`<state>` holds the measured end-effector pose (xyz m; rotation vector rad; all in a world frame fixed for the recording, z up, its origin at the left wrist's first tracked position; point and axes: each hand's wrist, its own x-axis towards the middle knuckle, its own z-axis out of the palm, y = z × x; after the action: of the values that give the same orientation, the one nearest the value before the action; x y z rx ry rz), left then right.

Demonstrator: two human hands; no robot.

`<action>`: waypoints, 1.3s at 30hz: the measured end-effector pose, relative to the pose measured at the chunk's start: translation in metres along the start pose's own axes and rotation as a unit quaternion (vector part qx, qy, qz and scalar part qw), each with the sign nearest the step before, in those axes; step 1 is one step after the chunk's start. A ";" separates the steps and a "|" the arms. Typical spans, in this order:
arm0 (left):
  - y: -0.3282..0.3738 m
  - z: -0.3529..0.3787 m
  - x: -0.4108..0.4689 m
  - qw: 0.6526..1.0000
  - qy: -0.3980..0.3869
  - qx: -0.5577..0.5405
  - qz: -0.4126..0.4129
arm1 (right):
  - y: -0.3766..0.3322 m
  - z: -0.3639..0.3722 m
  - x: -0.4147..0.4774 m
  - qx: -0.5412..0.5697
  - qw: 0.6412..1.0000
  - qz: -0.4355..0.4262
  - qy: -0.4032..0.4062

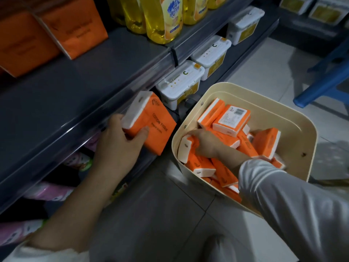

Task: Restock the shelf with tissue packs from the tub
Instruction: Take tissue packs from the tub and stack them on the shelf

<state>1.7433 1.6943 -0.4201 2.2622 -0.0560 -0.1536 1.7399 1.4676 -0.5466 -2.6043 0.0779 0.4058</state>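
Left hand (120,144) grips an orange tissue pack (151,125) at the shelf (75,95) edge; right hand (205,144), inside the cream tub (294,133) (to the right), curls fingers round a second pack (185,148).

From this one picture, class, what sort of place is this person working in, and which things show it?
Most likely a small shop aisle. Grey tiered shelving carries rows of identical goods: yellow bottles and white lidded boxes. A cream tub on the tiled floor holds orange tissue packs.
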 end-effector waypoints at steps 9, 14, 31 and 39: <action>0.007 -0.005 -0.005 0.999 0.030 -0.036 -0.006 | 0.003 0.007 -0.001 -0.144 0.989 0.008 0.008; 0.010 -0.019 -0.010 0.998 0.034 0.022 0.043 | -0.008 -0.051 -0.013 0.119 0.989 0.092 -0.015; 0.009 -0.095 -0.042 0.992 0.075 -0.103 -0.011 | -0.196 -0.088 -0.071 0.571 0.813 -0.067 -0.091; 0.012 -0.170 -0.059 0.959 0.259 -0.108 0.051 | -0.267 -0.095 -0.051 0.599 0.783 -0.159 0.044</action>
<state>1.7074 1.8214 -0.2976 2.0100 0.1164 0.4674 1.7514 1.6537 -0.3269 -1.3136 -0.0639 0.0380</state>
